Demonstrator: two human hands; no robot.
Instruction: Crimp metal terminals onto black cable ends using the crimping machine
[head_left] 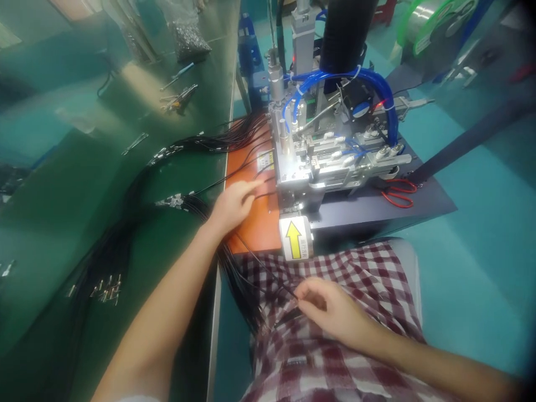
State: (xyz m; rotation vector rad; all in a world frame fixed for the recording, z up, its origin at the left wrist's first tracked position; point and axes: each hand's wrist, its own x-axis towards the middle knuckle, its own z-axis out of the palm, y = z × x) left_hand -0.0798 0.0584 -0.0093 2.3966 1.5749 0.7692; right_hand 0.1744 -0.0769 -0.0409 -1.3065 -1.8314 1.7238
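My left hand (pixel 234 206) is over the orange plate (pixel 262 237), its thumb and forefinger closed on a thin black cable (pixel 268 194) that runs to the side of the metal machine (pixel 293 187). Over my lap, my right hand (pixel 329 307) pinches another thin black cable (pixel 285 287) between thumb and fingertips. A bundle of black cables (pixel 234 279) hangs off the table edge beneath my left wrist, its lower ends lying against the checked apron (pixel 355 279). Several more cables (pixel 213 139) reach across to the machine from the left.
Cable bundles with metal ends (pixel 171 201) lie along the green table (pixel 180 312). Hand tools (pixel 180 100) and a bag of small parts (pixel 186 39) are farther back. Red-handled scissors (pixel 397 192) rest on the machine base. A drum with a yellow arrow (pixel 295 237) projects toward me.
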